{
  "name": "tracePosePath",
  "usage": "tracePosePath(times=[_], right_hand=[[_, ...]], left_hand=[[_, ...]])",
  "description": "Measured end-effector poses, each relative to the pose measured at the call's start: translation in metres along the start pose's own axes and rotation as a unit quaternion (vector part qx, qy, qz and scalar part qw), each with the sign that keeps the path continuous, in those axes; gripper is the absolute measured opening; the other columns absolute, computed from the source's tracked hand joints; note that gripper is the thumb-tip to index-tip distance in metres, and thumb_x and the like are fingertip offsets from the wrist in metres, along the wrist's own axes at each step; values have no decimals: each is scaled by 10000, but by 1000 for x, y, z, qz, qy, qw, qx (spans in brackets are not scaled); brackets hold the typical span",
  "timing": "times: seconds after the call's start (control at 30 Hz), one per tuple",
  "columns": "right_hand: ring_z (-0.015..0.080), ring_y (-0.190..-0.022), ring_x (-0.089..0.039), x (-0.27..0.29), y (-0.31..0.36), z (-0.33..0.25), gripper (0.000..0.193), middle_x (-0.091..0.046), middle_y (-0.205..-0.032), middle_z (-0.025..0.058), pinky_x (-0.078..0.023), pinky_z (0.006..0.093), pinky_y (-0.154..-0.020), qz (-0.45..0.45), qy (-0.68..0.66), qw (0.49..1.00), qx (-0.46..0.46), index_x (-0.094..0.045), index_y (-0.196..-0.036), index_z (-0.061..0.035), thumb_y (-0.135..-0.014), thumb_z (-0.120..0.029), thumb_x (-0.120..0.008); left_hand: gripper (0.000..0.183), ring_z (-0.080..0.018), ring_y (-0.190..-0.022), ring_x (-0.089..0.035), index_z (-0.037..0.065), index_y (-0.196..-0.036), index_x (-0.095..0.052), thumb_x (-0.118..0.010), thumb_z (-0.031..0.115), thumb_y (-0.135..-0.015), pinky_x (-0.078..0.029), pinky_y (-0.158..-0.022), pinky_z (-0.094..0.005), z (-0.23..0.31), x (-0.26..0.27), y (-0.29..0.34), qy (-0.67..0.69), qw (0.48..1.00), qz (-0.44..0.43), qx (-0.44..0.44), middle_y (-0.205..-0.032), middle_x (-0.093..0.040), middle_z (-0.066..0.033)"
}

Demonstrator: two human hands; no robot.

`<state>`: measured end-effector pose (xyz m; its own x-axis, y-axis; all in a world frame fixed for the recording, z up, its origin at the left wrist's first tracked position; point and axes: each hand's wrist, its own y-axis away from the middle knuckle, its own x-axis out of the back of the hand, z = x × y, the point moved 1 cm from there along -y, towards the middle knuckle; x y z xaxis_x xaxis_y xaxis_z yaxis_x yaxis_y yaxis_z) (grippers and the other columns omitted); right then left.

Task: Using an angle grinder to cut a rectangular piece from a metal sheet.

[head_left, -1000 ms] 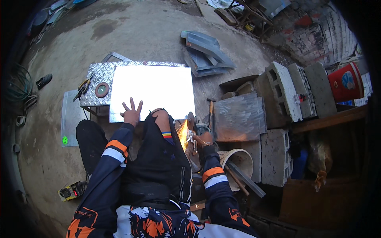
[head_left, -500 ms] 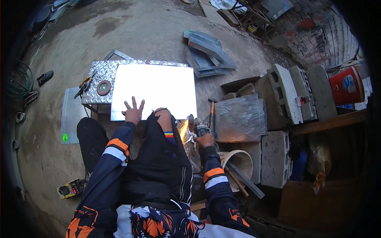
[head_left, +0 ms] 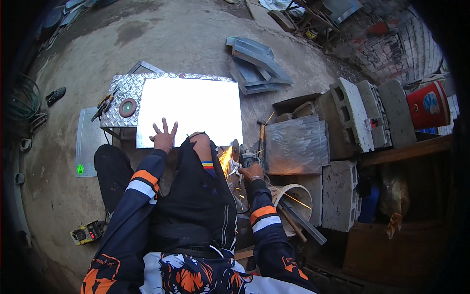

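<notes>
A bright metal sheet (head_left: 193, 110) lies on a diamond-plate table (head_left: 128, 88). My left hand (head_left: 165, 136) presses on the sheet near its front edge, fingers spread. My right hand (head_left: 251, 171) is closed round an angle grinder (head_left: 248, 160), whose disc (head_left: 236, 150) stands upright at the sheet's front right corner. Orange sparks (head_left: 225, 160) spray from the disc down beside my knee (head_left: 200, 147), which sits against the sheet's front edge. Exactly where the disc meets the metal is too small to make out.
A spare disc (head_left: 128, 108) and pliers (head_left: 104, 104) lie on the table's left. To the right are a hammer (head_left: 261, 139), a grey sheet (head_left: 297, 147), a tipped white bucket (head_left: 296, 196) and concrete blocks (head_left: 351, 115). Bent metal channels (head_left: 259, 66) lie beyond; a yellow-black device (head_left: 88, 233) sits lower left.
Sparks now scatter wider, with streaks past the hammer and across the bucket. The grinder's disc has shifted very slightly; my left hand stays in place.
</notes>
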<state>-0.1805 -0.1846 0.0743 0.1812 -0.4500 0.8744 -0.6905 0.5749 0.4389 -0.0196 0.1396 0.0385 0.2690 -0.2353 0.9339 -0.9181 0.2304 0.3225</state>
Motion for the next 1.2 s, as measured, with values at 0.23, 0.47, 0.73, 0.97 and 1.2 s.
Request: tracePosePath(times=[0.23,0.47,0.73,0.97,1.2], right_hand=[[380,-922,-601,5,-4,-5,583,-605,-972,273,-484,425,-800,-30,-31,999,-15,-609,-907,63,-556,-387,-725],[381,-911,-604,11,-1,-11,595,-604,-968,279,-486,420,-795,-23,-20,1000,-6,-613,-907,65,-550,-396,-728],[378,-931,-599,4,2,-6,571,-603,-987,271,-481,416,-809,-10,3,1000,-11,-628,-907,48,-559,-394,-724],[369,-924,-601,4,5,-9,602,-605,-978,267,-483,400,-808,-10,-7,1000,-26,-614,-908,62,-556,-410,-739],[372,-925,-602,2,-1,-6,574,-605,-980,270,-483,415,-808,-18,-9,1000,-16,-622,-931,38,-565,-390,-731]], left_hand=[[670,-563,-1231,-213,313,-1415,-91,-446,174,-864,-467,-705,-617,0,3,0,-3,1000,-11,-1,-1460,-25,-219],[654,-563,-1237,-196,314,-1414,-102,-430,157,-871,-454,-726,-634,-2,5,2,13,1000,-22,2,-1461,-14,-218],[651,-561,-1239,-196,313,-1413,-107,-432,154,-872,-448,-743,-633,-1,8,2,16,1000,-24,2,-1461,-9,-220],[658,-556,-1234,-217,298,-1417,-92,-436,159,-873,-478,-715,-597,-1,8,4,-10,1000,-18,2,-1458,-24,-224],[660,-558,-1238,-205,314,-1414,-103,-445,166,-869,-463,-716,-613,1,7,2,10,1000,-12,4,-1461,-23,-217]])
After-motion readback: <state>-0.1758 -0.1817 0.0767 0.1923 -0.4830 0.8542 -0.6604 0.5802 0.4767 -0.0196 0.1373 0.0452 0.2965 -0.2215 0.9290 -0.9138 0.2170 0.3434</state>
